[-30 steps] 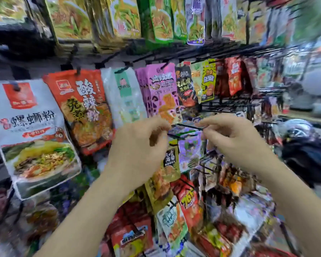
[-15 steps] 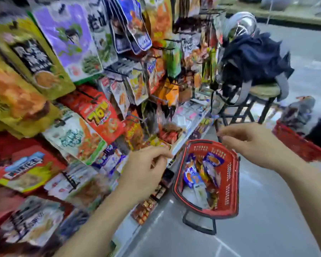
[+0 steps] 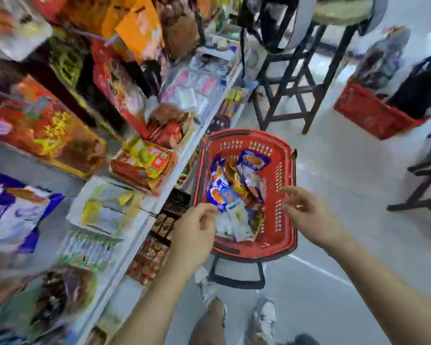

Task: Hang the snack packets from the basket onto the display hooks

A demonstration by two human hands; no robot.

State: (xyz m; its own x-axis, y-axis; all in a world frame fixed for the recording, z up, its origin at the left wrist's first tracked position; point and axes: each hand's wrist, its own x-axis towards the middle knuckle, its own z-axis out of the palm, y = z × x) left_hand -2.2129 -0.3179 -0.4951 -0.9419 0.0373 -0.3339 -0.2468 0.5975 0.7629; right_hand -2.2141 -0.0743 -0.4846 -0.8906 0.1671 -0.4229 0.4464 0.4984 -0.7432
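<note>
- Resting on the grey floor (image 3: 346, 195), the red perforated plastic basket (image 3: 288, 175) serves as the reference point for all positions below.
- Snack packets (image 3: 234, 190): a loose pile of foil packets lies inside the basket.
  - Blue-and-orange packets occupy the far and middle part of the pile.
  - White packets (image 3: 237, 217) lie at the near end.
- Left hand (image 3: 194, 227): it is positioned over the near-left rim of the basket, back of the hand towards the camera.
  - The fingers are loosely curled.
  - Nothing is visible between thumb and fingers.
  - The fingertips are just beside the white packets; motion blur prevents confirming contact.
- Right hand (image 3: 306, 215): it is positioned over the near-right wall of the basket.
  - The fingers are spread and relaxed, pointing towards the pile.
  - The hand holds nothing and stands apart from the packets.
- Black basket handle (image 3: 237, 282): it is folded down against the floor at the near end of the basket.
- White display rack (image 3: 159, 195): it stands directly left of the basket and is loaded with hanging and shelved packets. Heavy blur makes individual hooks impossible to distinguish.
- Dark-framed stool with a green cushion (image 3: 306, 78): it stands beyond the far end of the basket.
- Second red basket (image 3: 368, 113): it is located well apart, to the far right of the first.
- Light-coloured shoes (image 3: 265, 317): these are on the floor just short of the near end of the basket.
</note>
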